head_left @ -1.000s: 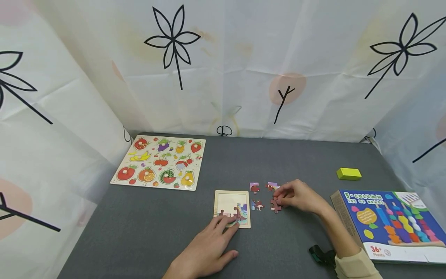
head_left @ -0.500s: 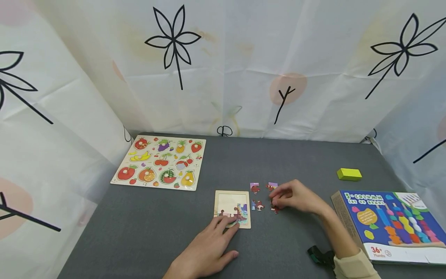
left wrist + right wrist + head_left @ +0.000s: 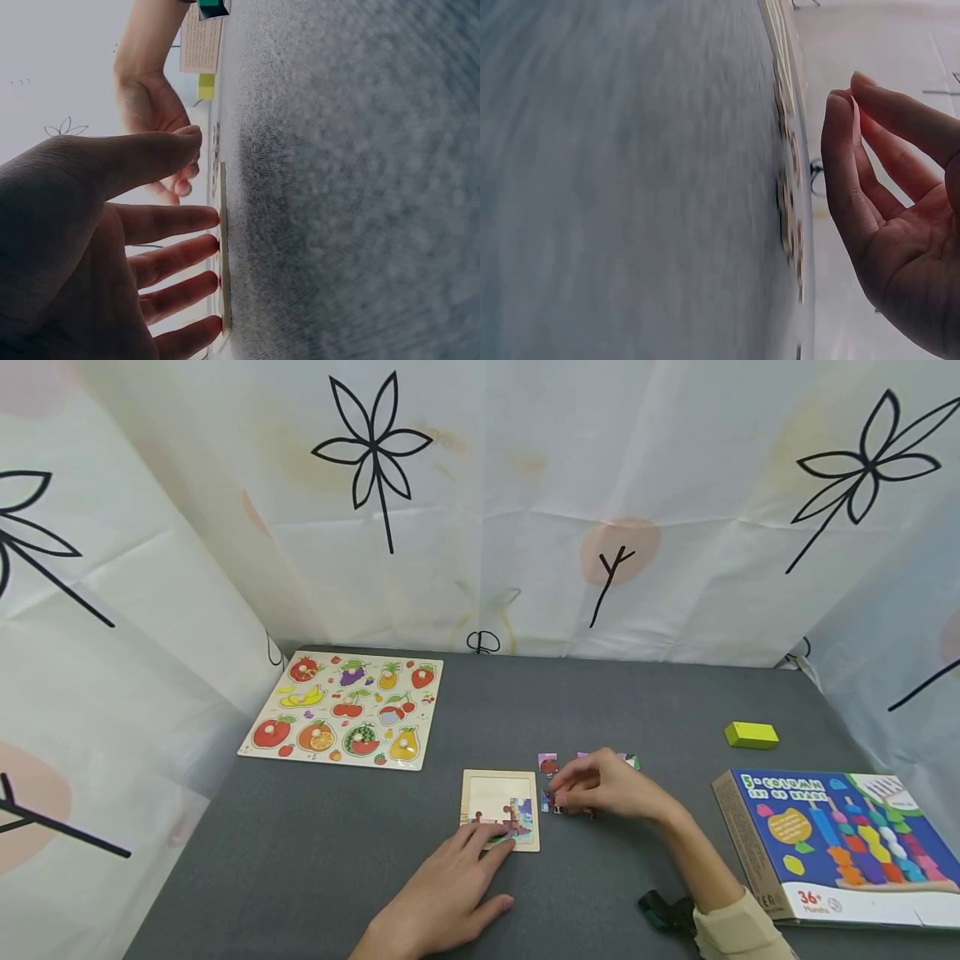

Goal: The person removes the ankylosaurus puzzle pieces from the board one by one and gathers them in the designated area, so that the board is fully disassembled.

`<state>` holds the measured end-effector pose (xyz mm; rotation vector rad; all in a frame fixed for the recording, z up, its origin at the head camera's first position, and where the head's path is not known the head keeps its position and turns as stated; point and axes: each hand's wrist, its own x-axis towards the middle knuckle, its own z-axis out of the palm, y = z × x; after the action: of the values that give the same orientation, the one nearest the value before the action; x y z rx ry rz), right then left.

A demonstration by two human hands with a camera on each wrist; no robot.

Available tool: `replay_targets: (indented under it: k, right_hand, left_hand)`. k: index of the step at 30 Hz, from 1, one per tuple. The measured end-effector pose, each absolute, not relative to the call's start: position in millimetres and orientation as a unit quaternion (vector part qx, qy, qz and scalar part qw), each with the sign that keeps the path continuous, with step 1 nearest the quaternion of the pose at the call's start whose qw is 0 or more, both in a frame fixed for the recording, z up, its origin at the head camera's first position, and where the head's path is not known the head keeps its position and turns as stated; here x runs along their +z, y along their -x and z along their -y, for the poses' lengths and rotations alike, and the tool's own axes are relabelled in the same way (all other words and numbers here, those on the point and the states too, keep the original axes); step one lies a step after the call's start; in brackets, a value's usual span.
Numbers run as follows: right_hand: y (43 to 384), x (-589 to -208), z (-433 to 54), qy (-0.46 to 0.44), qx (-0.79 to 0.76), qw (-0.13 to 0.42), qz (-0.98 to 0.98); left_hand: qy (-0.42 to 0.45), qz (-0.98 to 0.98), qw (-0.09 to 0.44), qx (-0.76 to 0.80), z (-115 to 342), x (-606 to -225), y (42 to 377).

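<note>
Taking the wooden tray as the clock's centre, with 12 pointing away from the person, a cream sleeve (image 3: 738, 935) lies nearest at 4 o'clock, cut off by the bottom edge, a dark device (image 3: 663, 910) beside it, its shape hard to make out. At 7 o'clock the left hand (image 3: 438, 893), its wrist cut off too, has its fingers extended and released, the tips touching the wooden tray (image 3: 483, 789) and hiding part of the joined puzzle pieces (image 3: 520, 814) there. From the left wrist the tray shows edge-on, so its contents cannot be read. Near 3 o'clock the right hand (image 3: 611, 783) hovers over the loose puzzle pieces (image 3: 548, 763), covering several; its thumb and index tips come together, but I cannot tell whether they grasp a piece. The right wrist view blurs the pieces below. Farther along 3 o'clock, beyond the right forearm, sits a blue box (image 3: 847, 835), clipped by the frame. Across the tabletop (image 3: 637, 702), a yellow block (image 3: 752, 735) lies between 2 and 3, a fruit board (image 3: 375, 710) at 10, and a patterned curtain (image 3: 525, 468) hangs at 12.
</note>
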<state>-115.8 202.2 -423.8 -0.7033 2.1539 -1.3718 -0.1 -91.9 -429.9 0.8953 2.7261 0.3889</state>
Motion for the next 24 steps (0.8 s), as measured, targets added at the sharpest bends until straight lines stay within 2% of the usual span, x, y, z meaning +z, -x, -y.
replay_targets:
  k: [6, 14, 24]
  right_hand:
    - [118.6, -427.9, -179.6, 0.278, -0.498, 0.255, -0.781]
    - [122.3, -429.3, -156.3, 0.298, -0.477, 0.258, -0.785]
    - [123.2, -428.6, -142.5, 0.284, -0.444, 0.250, -0.812]
  left_hand:
    - [-0.311, -0.933, 0.111, 0.144, 91.7, -431.1, 0.2]
    - [-0.356, -0.924, 0.031, 0.136, 90.4, -436.0, -2.6]
    - [-0.371, -0.920, 0.011, 0.127, 91.1, -438.1, -4.1]
